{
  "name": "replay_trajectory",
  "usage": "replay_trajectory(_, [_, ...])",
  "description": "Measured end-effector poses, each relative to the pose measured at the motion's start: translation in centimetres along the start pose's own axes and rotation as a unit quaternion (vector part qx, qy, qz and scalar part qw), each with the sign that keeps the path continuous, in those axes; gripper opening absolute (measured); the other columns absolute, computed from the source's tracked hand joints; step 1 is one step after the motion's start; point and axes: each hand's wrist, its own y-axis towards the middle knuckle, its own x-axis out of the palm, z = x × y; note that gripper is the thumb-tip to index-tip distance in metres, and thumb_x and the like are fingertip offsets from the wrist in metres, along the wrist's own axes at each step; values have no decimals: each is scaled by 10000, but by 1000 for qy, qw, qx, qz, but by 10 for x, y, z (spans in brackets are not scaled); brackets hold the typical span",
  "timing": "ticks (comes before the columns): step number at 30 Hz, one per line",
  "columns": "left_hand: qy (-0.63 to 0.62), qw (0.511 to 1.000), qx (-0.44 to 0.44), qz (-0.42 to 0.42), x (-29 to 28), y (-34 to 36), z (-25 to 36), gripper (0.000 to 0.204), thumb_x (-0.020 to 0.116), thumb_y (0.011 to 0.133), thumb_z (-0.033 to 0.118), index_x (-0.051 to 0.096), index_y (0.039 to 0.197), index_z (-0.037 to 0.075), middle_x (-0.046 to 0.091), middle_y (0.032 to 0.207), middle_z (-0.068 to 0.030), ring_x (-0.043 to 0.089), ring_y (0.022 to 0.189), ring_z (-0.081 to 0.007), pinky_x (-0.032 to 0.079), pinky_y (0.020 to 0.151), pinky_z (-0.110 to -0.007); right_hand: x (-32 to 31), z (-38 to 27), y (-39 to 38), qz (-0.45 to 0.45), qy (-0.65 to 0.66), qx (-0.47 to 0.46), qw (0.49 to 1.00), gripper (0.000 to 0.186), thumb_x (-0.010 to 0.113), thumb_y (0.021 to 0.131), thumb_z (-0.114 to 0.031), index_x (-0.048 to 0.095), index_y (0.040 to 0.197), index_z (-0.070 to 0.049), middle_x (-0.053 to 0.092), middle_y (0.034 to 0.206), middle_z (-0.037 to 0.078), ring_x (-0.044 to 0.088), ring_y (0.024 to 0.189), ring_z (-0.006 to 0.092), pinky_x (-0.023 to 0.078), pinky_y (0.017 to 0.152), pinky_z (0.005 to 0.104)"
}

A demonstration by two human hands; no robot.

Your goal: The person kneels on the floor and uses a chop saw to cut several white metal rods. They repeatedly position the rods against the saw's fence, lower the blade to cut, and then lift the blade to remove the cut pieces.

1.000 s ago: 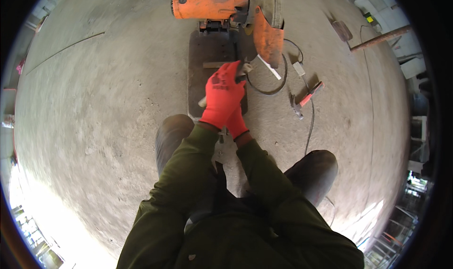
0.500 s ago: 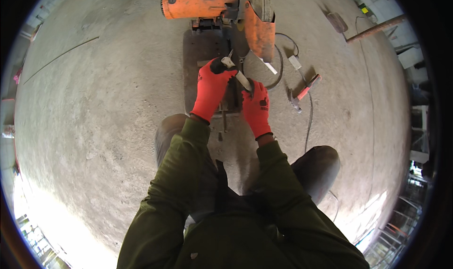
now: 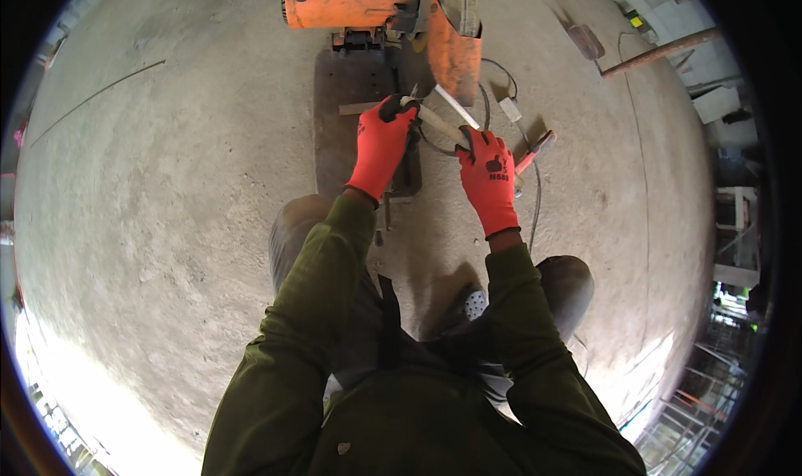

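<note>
A pale beige strip (image 3: 440,123) stretches between my hands, above the dark base plate (image 3: 334,154) of an orange chop saw (image 3: 351,2). My left hand (image 3: 381,148), in a red glove with black fingertips, is closed around its upper left end. The lower right end is pinched by my gloved right hand (image 3: 487,175). Whether the strip is stiff or soft I cannot tell. A small pointed tip shows just above my left fingers. Beyond the strip lies a white bar (image 3: 456,106), close to the saw's orange guard (image 3: 455,54).
To the right lies a hammer (image 3: 535,151) with an orange handle, partly behind my right hand. A dark cable (image 3: 536,213) and a white connector (image 3: 509,108) are near it. Farther right is a shovel blade (image 3: 586,41) beside a wooden pole (image 3: 660,54). A thin rod (image 3: 100,100) lies left.
My right hand has moved right and away from my left hand, and more of the strip shows between them. The hammer head is now mostly covered by my right hand.
</note>
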Motion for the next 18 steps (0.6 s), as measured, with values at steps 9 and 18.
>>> replay_trajectory(9, [-53,997,-42,-34,7,2,-6,293,722,944,160,694,1186,-3,701,820,-20,578,615,-67,470,547,-264,-2,22,5,9,14,-33,999,386,711,868,-178,655,1245,-112,678,1065,110,635,1021,344,500,847,479])
replay_trajectory(18, [-46,998,-28,-24,17,5,-17,303,736,931,168,698,1184,6,690,802,-15,568,584,-68,453,521,-270,-7,30,10,-8,22,-27,999,371,710,861,-164,664,1225,-111,677,1051,115,634,1014,355,499,861,477])
